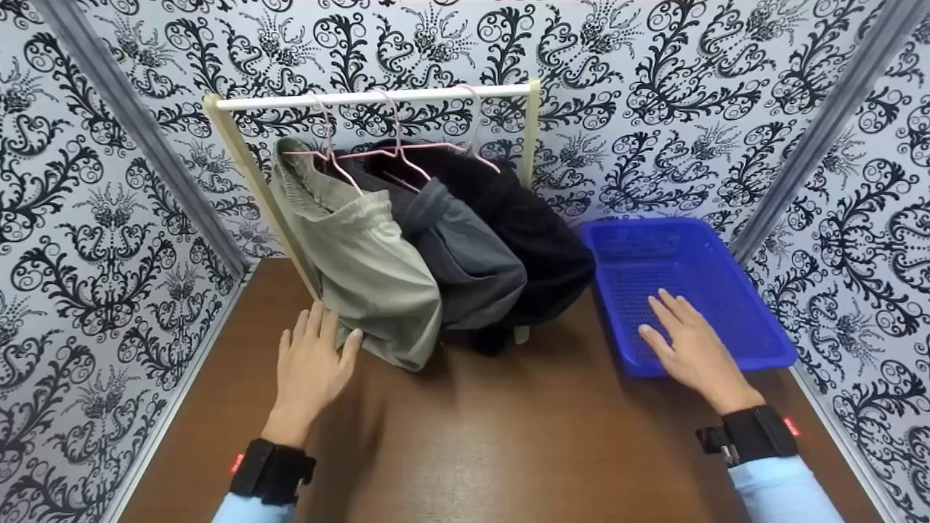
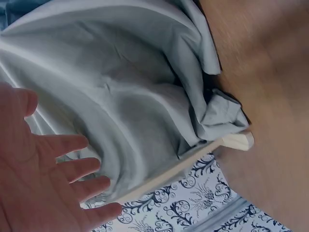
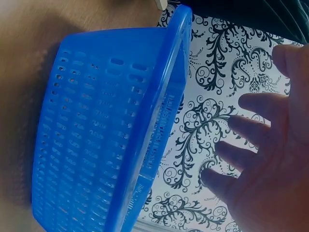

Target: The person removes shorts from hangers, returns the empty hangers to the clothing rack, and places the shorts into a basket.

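Observation:
Three pairs of trousers hang from pink hangers [image 1: 398, 149] on a small rack: light grey-green trousers [image 1: 363, 254] at the left, dark grey trousers [image 1: 465, 254] in the middle, black trousers [image 1: 552, 254] at the right. My left hand [image 1: 312, 363] hovers with extended fingers near the lower part of the grey-green pair; in the left wrist view its palm [image 2: 43, 174] faces that cloth, holding nothing. Over the near side of a blue plastic basket [image 1: 726, 290] is my right hand [image 1: 690, 349], fingers spread and nothing held. The right wrist view shows the basket's perforated side [image 3: 91, 130].
The rack has a white top bar [image 1: 378, 96] and pale wooden side posts [image 1: 265, 196]. It stands on a brown wooden tabletop [image 1: 465, 450]. Patterned panels [image 1: 654, 109] with black scrolls enclose the back and sides, joined by grey corner strips [image 1: 145, 131].

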Demonstrator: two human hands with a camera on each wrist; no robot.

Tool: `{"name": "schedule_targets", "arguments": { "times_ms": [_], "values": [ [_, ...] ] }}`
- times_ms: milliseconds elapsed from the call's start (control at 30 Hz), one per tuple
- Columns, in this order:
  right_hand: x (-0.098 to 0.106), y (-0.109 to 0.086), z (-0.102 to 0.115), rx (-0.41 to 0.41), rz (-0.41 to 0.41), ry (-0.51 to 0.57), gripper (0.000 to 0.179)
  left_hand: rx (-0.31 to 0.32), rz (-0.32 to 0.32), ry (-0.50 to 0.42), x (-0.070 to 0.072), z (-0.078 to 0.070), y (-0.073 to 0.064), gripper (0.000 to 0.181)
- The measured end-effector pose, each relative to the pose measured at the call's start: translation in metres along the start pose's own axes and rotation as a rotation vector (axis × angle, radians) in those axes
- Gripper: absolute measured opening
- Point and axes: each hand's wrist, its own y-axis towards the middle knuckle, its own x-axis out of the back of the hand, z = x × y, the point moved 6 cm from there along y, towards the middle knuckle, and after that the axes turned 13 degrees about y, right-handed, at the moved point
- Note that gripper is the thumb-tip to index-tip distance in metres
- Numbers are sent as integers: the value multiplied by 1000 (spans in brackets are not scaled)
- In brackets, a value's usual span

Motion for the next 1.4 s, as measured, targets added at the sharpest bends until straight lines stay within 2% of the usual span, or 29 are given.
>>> {"name": "schedule_targets", "arguments": {
  "times_ms": [333, 533, 667, 933, 1100, 1400],
  "values": [
    [1, -2, 6, 51, -101, 54, 54, -56, -236, -41, 22, -28, -7, 60],
    [2, -2, 16, 120, -198, 93, 47, -98, -358, -53, 31, -39, -10, 58],
    [2, -1, 23, 163, -243, 134, 42, -120, -417, -73, 37, -45, -10, 56],
    [-2, 2, 35, 225, -319, 246, 35, -152, -445, -91, 45, -56, -5, 55],
    [-8, 3, 42, 251, -329, 339, 32, -155, -475, -98, 53, -61, 3, 55],
    [-23, 11, 60, 330, -332, 399, 30, -153, -491, -98, 63, -67, 22, 54]
  ]
}}
